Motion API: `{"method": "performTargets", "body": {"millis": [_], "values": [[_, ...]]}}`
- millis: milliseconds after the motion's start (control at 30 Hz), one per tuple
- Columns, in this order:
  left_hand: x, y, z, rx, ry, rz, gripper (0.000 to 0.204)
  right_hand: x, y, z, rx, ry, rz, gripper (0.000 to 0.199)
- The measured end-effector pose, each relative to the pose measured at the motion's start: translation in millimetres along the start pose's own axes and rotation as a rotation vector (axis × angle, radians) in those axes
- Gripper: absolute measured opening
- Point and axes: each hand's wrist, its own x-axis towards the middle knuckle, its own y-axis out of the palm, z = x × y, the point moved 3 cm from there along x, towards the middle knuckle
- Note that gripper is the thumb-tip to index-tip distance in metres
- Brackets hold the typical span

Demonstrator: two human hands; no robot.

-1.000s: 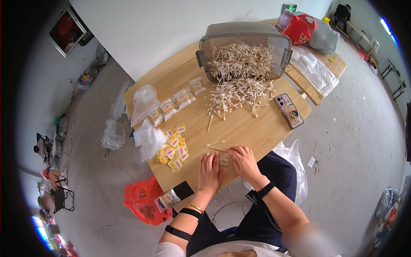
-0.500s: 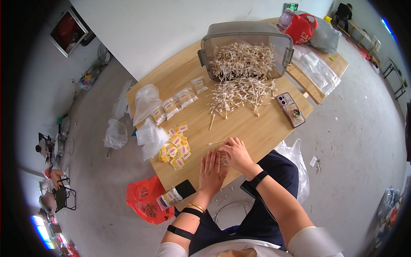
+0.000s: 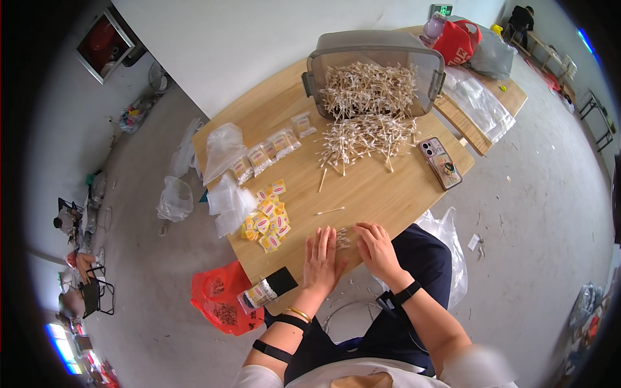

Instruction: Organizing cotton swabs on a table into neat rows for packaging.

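Flat on the table near its front edge lies my left hand [image 3: 320, 260], fingers stretched out. Beside its fingertips is a small bunch of cotton swabs [image 3: 342, 238], set close together. My right hand [image 3: 377, 249] rests at the other side of the bunch, fingers bent but apart, nothing seen in them. A single cotton swab [image 3: 330, 211] lies just beyond the hands, and another swab [image 3: 321, 180] farther off. At the back, a big pile of cotton swabs [image 3: 365, 139] spills from a grey translucent bin [image 3: 375, 42] tipped on its side.
Left of my hands are yellow and white cards [image 3: 268, 223], clear plastic bags [image 3: 231, 205] and a row of filled packets [image 3: 260, 158]. A phone [image 3: 441, 163] lies at the right edge. A red bag [image 3: 220, 291] hangs at the table's front left, beside a packet on a black block [image 3: 283, 282].
My right hand has drawn back to the right and toward me, uncovering the small bunch of swabs and the single swab beyond it. My left hand stays nearly in place.
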Motion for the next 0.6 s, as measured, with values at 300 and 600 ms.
{"method": "performTargets", "body": {"millis": [300,600], "values": [[8,0,-10,0.122,-0.019,0.133,0.096,-11,2,1,-0.003,0.0,-0.013,0.04],[11,-1,-9,0.157,-0.005,0.099,0.095,-14,7,-4,0.008,0.007,0.004,0.04]]}}
